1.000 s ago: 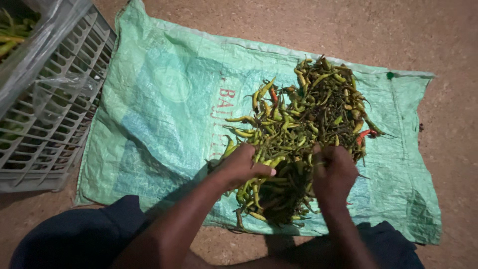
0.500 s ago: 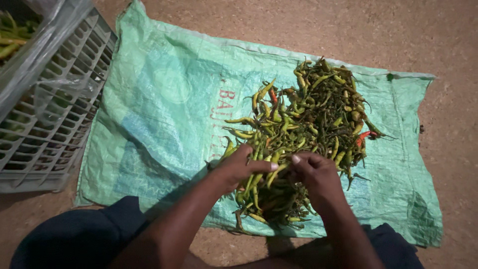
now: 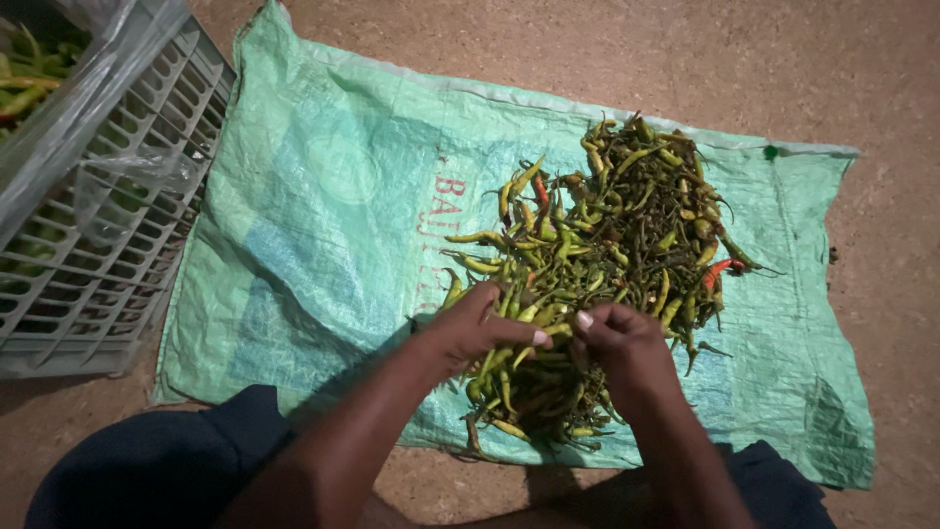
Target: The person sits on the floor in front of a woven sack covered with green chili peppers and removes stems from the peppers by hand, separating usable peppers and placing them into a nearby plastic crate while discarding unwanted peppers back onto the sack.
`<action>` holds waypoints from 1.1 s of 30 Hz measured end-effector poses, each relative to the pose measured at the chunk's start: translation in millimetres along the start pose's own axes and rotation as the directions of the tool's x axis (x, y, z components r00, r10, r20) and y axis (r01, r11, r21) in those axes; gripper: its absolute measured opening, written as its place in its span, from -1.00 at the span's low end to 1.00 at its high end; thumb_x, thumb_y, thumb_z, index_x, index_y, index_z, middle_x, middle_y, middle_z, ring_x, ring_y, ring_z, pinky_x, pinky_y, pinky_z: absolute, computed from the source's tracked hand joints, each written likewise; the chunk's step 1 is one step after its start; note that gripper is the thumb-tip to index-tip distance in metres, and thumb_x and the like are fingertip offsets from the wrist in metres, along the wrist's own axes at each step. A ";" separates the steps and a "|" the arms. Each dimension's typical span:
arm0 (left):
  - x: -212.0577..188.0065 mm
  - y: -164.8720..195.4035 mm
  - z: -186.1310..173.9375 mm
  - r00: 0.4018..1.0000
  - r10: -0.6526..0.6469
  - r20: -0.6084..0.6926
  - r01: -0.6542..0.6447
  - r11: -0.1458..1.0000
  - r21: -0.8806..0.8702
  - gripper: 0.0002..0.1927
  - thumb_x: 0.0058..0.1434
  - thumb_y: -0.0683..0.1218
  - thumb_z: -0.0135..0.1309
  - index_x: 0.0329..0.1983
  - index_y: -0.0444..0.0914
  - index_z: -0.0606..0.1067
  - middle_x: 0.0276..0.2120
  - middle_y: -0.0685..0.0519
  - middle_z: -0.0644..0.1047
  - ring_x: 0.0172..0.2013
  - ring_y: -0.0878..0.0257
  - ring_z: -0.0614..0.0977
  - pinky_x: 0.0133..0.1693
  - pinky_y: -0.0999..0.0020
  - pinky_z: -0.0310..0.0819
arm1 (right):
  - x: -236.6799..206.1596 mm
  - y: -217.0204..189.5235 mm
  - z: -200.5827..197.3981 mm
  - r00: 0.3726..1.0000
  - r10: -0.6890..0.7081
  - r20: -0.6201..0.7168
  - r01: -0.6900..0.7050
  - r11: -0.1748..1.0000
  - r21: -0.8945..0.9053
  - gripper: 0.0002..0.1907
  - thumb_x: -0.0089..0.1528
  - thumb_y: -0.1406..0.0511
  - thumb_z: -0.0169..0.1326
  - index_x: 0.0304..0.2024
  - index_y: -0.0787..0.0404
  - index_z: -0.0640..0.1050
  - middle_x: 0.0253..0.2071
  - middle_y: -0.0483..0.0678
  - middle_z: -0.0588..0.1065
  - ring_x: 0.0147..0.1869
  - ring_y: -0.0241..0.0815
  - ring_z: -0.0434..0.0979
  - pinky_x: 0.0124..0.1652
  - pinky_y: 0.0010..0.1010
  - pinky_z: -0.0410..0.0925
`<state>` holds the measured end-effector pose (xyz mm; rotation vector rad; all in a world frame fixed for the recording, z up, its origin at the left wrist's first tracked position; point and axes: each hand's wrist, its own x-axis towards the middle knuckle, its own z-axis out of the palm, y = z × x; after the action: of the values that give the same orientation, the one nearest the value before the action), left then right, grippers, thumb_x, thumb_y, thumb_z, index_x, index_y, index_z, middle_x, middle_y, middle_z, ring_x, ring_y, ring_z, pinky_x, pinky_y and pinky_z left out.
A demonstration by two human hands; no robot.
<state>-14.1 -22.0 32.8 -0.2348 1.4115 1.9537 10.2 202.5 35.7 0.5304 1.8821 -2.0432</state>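
1. The green woven sack [image 3: 323,196] is spread flat on the dirt floor [image 3: 587,49] and takes up most of the view. A grey plastic crate [image 3: 108,225] sits off its edge at 9 o'clock.
2. The chili pile [image 3: 607,245] covers the sack's right half, mostly green pods with a couple of red ones. From the hands it spreads away toward 12 and 1 o'clock.
3. The left hand [image 3: 470,328] rests on the pile's near edge, fingers curled loosely over some pods.
4. The right hand [image 3: 627,343] is just beside it at 3 o'clock, nearly touching.
5. One green chili [image 3: 544,335] sits right between them, its long axis roughly 9-to-3. Both sets of fingers are pinched on it, one at each end, so neither hand is really nearer.
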 end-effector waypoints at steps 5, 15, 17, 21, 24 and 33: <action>-3.9 -1.0 -7.3 0.996 -0.008 0.090 0.014 0.998 -0.069 -0.16 -0.15 -0.15 0.42 0.22 -0.37 0.31 -0.03 -0.22 0.58 -0.06 0.02 0.69 0.01 0.16 0.59 | 6.1 8.5 -9.9 0.941 0.316 0.118 -0.334 0.830 0.446 -0.77 0.32 0.23 0.09 -0.44 0.06 0.43 -0.59 -0.22 0.33 -0.52 -0.32 0.25 -0.49 -0.45 0.12; 9.4 -19.1 -6.9 0.997 0.076 0.035 -0.072 0.992 -0.104 -0.27 -0.06 -0.14 0.41 0.16 -0.37 0.33 -0.07 -0.19 0.60 -0.06 0.07 0.68 0.01 0.20 0.60 | 6.0 -3.7 8.7 0.980 0.197 0.006 -0.197 0.975 0.099 -0.76 0.25 0.23 0.02 -0.10 0.17 0.58 -0.42 -0.12 0.42 -0.43 -0.23 0.40 -0.38 -0.40 0.33; 12.9 -23.2 -7.9 0.983 0.178 0.039 -0.175 0.982 -0.077 -0.31 0.00 -0.11 0.41 0.15 -0.38 0.36 -0.07 -0.14 0.60 -0.04 0.12 0.67 0.02 0.24 0.60 | -5.7 1.3 15.3 0.997 0.060 0.054 -0.054 0.993 -0.109 -0.80 0.19 0.34 0.12 -0.13 0.25 0.55 -0.31 -0.07 0.60 -0.27 -0.20 0.65 -0.19 -0.35 0.56; 16.7 -24.0 -7.0 0.972 0.228 0.050 -0.227 0.974 -0.021 -0.31 -0.05 -0.10 0.44 0.09 -0.39 0.36 -0.12 -0.14 0.61 -0.12 0.12 0.71 -0.05 0.23 0.63 | -10.1 2.4 22.1 0.992 -0.124 -0.019 0.120 0.982 -0.149 -0.85 0.26 0.38 0.17 -0.16 0.35 0.63 -0.31 -0.02 0.58 -0.25 -0.22 0.53 -0.21 -0.39 0.40; 13.8 -18.3 -3.1 0.978 0.205 0.048 -0.210 0.968 0.137 -0.35 -0.04 -0.05 0.43 0.04 -0.39 0.41 -0.15 -0.15 0.62 -0.18 0.14 0.71 -0.10 0.25 0.64 | -11.2 -1.7 26.2 0.991 -0.125 -0.047 0.118 0.986 -0.120 -0.83 0.26 0.38 0.16 -0.11 0.31 0.64 -0.33 -0.04 0.57 -0.28 -0.23 0.50 -0.23 -0.37 0.38; 5.0 -6.8 3.3 0.999 0.050 -0.004 -0.049 0.991 0.121 -0.34 -0.07 0.02 0.43 0.02 -0.31 0.42 -0.16 -0.11 0.62 -0.19 0.16 0.66 -0.13 0.23 0.60 | -8.3 -8.3 13.0 0.998 0.013 -0.069 0.003 0.976 0.220 -0.70 0.34 0.19 -0.18 -0.16 0.22 0.52 -0.26 0.03 0.53 -0.31 -0.16 0.49 -0.25 -0.25 0.42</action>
<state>-12.7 -15.8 26.3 -0.1523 1.5479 1.9000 12.8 190.2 47.7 0.6687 1.6987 -2.2721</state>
